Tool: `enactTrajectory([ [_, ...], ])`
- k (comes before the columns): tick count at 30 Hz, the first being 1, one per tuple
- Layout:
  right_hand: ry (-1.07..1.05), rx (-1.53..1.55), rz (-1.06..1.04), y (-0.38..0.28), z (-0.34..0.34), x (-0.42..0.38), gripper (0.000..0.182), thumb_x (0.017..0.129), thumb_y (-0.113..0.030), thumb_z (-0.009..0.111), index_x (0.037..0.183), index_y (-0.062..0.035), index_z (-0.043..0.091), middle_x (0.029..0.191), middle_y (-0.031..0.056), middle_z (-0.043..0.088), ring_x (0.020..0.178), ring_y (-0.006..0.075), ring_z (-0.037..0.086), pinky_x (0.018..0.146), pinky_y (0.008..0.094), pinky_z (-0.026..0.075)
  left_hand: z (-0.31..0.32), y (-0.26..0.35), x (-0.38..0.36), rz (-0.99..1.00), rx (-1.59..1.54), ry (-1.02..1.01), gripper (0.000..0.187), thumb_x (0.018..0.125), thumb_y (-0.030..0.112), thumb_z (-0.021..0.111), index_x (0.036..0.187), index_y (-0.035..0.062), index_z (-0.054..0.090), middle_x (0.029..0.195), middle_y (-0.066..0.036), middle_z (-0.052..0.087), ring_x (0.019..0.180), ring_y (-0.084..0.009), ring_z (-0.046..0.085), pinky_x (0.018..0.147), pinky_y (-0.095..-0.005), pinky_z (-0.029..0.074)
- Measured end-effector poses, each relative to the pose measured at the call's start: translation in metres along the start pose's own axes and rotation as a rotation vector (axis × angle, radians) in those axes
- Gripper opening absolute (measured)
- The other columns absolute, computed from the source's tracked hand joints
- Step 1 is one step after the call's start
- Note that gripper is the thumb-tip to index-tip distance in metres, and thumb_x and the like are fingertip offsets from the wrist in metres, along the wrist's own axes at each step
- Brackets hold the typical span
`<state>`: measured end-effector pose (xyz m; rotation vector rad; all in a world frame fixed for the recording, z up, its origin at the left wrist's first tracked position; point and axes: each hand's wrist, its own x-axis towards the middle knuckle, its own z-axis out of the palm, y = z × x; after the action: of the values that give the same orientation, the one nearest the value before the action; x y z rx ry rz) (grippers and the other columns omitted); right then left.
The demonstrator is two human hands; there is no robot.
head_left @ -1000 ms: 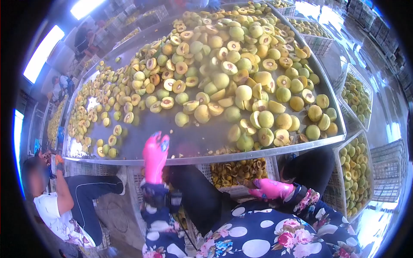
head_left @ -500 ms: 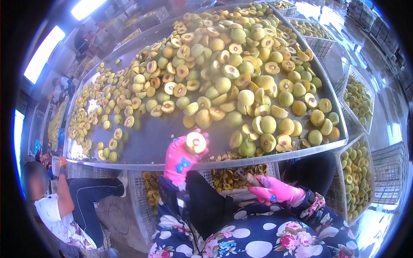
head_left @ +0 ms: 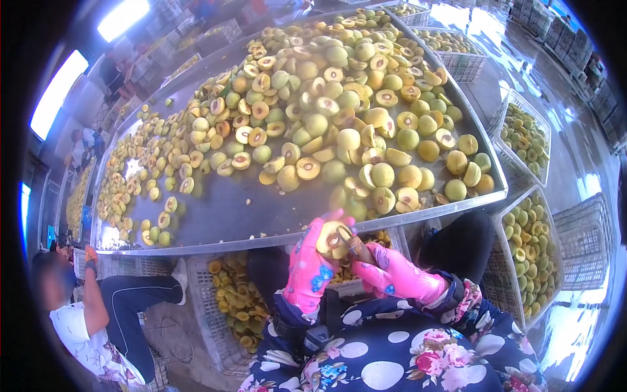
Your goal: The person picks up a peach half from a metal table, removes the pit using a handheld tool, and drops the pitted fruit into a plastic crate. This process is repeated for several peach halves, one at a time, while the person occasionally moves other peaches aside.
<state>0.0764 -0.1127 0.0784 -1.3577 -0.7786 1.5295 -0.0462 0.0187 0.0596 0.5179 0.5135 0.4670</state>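
Note:
My left hand, in a pink glove with blue butterflies, is closed around a yellow-green peach half just in front of the table's near edge. Its cut face, brownish at the centre, is turned up toward me. In my right hand, also pink-gloved, is a small hand tool with a narrow metal end. The tip meets the cut face near its middle; the exact contact is hard to make out. Peach halves lie heaped on the metal table beyond my hands.
Below the table stands a crate of peach pieces. More crates of peaches line my right side, along with a grey crate. A person sits at the left. The table's raised metal rim runs across in front of me.
My left hand has brought the peach half down and right, off the table. My right hand has moved slightly left and up, so the tool now meets the fruit. The view has shifted a little.

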Motion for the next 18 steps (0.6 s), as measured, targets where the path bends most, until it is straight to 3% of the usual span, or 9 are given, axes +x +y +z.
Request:
enactTrajectory([
  [4, 0.107, 0.146, -0.090, 0.001, 0.004, 0.001, 0.032, 0.088, -0.024, 0.059, 0.106, -0.0004, 0.047, 0.070, 0.0007, 0.054, 0.053, 0.0065, 0.051, 0.045, 0.0212, 0.039, 0.010, -0.012, -0.007, 0.085, 0.057, -0.059, 0.044, 0.096, 0.029, 0.037, 0.128, -0.0009, 0.039, 0.123, -0.020, 0.048, 0.110, -0.0302, 0.051, 0.093, -0.0439, 0.043],
  [7, 0.236, 0.081, -0.137, 0.013, -0.009, 0.011, 0.036, 0.084, -0.022, 0.064, 0.108, 0.0000, 0.049, 0.074, 0.0008, 0.055, 0.055, 0.0061, 0.051, 0.048, 0.0218, 0.041, 0.011, -0.002, -0.017, -0.045, 0.042, -0.151, 0.040, 0.096, 0.024, 0.039, 0.126, -0.0020, 0.040, 0.124, -0.020, 0.046, 0.113, -0.0314, 0.049, 0.096, -0.0458, 0.040],
  [10, 0.207, -0.015, -0.281, 0.012, -0.020, 0.015, 0.035, 0.083, -0.020, 0.065, 0.107, 0.0001, 0.050, 0.075, 0.0014, 0.056, 0.057, 0.0077, 0.053, 0.051, 0.0239, 0.043, -0.003, 0.001, -0.012, -0.145, -0.001, -0.195, 0.038, 0.095, 0.019, 0.039, 0.127, -0.0015, 0.041, 0.123, -0.019, 0.049, 0.113, -0.0263, 0.049, 0.095, -0.0374, 0.041],
  [12, 0.229, -0.099, -0.259, 0.008, -0.020, 0.016, 0.032, 0.083, -0.016, 0.064, 0.107, -0.0004, 0.052, 0.076, 0.0025, 0.057, 0.060, 0.0075, 0.052, 0.053, 0.0245, 0.043, -0.011, -0.001, -0.010, 0.019, 0.551, -0.222, 0.035, 0.094, 0.020, 0.040, 0.121, -0.0024, 0.043, 0.124, -0.020, 0.047, 0.114, -0.0310, 0.047, 0.097, -0.0454, 0.039],
  [14, 0.271, -0.141, -0.325, 0.011, -0.020, 0.017, 0.030, 0.083, -0.015, 0.063, 0.107, -0.0006, 0.052, 0.077, 0.0029, 0.058, 0.060, 0.0064, 0.052, 0.053, 0.0239, 0.042, -0.016, -0.007, -0.007, 0.035, 0.485, -0.156, 0.036, 0.093, 0.021, 0.041, 0.120, -0.0029, 0.043, 0.125, -0.021, 0.046, 0.115, -0.0335, 0.047, 0.098, -0.0496, 0.038],
  [16, 0.315, -0.041, -0.294, 0.009, -0.019, 0.011, 0.029, 0.085, -0.017, 0.061, 0.107, -0.0013, 0.051, 0.076, 0.0021, 0.057, 0.059, 0.0059, 0.051, 0.052, 0.0233, 0.042, -0.014, -0.014, -0.003, -0.096, -0.194, 0.001, 0.040, 0.091, 0.020, 0.043, 0.123, -0.0030, 0.042, 0.125, -0.021, 0.047, 0.114, -0.0337, 0.047, 0.097, -0.0499, 0.038],
  [18, 0.273, 0.058, -0.235, 0.004, -0.016, -0.002, 0.029, 0.087, -0.017, 0.058, 0.110, -0.0024, 0.048, 0.077, 0.0023, 0.057, 0.057, 0.0060, 0.051, 0.050, 0.0218, 0.041, -0.005, -0.010, -0.006, -0.084, -0.373, 0.000, 0.043, 0.090, 0.019, 0.045, 0.126, -0.0026, 0.041, 0.126, -0.019, 0.046, 0.112, -0.0323, 0.048, 0.097, -0.0468, 0.039],
])
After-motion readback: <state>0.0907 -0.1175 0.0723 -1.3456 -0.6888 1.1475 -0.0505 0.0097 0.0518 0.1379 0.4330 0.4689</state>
